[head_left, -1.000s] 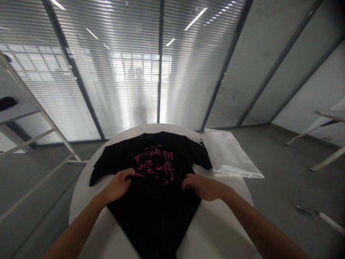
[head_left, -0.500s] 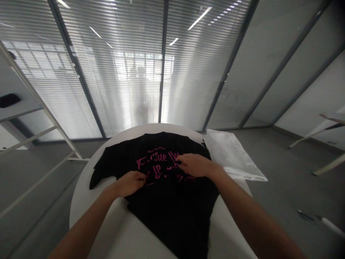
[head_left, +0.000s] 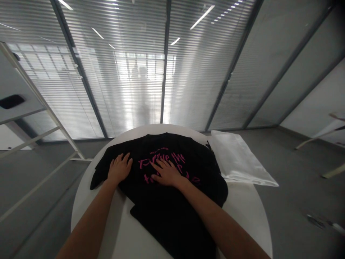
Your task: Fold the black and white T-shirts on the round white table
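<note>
Daylight glares through the slatted blinds ahead, washing out the centre, while ceiling lights streak across the glass. The room below is dimmer. Wide-angle distortion bends the metal window frames toward the darkened corners, and the black T-shirt loses fold detail in shadow.
</note>
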### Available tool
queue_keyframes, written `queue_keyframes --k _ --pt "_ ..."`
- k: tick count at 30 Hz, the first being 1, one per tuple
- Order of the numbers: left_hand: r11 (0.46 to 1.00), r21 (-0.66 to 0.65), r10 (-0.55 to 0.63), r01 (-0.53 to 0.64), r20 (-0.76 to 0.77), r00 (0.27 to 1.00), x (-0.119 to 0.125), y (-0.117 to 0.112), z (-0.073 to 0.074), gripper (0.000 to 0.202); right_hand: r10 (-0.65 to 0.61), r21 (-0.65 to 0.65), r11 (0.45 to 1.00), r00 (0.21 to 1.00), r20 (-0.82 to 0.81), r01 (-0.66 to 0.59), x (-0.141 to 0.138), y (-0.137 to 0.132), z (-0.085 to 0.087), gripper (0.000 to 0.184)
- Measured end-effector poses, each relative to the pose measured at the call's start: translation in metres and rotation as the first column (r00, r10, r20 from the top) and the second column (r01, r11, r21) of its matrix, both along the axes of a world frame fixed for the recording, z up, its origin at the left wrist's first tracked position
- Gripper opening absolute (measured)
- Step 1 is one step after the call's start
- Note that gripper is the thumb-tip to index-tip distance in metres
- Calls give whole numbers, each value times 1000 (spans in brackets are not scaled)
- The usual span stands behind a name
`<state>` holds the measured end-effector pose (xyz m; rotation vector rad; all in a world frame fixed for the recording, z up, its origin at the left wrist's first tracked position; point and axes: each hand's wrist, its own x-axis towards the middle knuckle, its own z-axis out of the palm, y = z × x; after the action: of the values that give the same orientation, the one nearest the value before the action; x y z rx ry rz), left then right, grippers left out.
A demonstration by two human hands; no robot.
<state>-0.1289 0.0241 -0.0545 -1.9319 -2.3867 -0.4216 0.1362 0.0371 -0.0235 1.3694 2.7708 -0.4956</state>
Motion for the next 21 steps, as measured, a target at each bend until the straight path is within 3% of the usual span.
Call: queue_keyframes --k 5,7,10,13,17,21 --pt "996 64 53 -58 75 996 -20 -1 19 55 -61 10 998 997 46 61 14 -6 16 68" --pt "978 101 174 -184 104 979 -33 -7 27 51 -65 6 998 996 66 65 18 -7 24 66" --pt "882 103 441 -461 170 881 -51 -18 35 50 -79 -26 996 991 107 82 16 -1 39 65" --pt "822 -1 563 -570 162 811 -63 -23 34 56 -96 -73 992 985 141 107 8 10 49 61" --pt "860 -72 510 -506 169 843 -69 -19 28 51 -196 -6 980 975 105 198 -5 16 46 59" --pt "934 37 332 -356 277 902 -76 -12 30 39 -305 138 946 949 78 293 -20 6 33 51"
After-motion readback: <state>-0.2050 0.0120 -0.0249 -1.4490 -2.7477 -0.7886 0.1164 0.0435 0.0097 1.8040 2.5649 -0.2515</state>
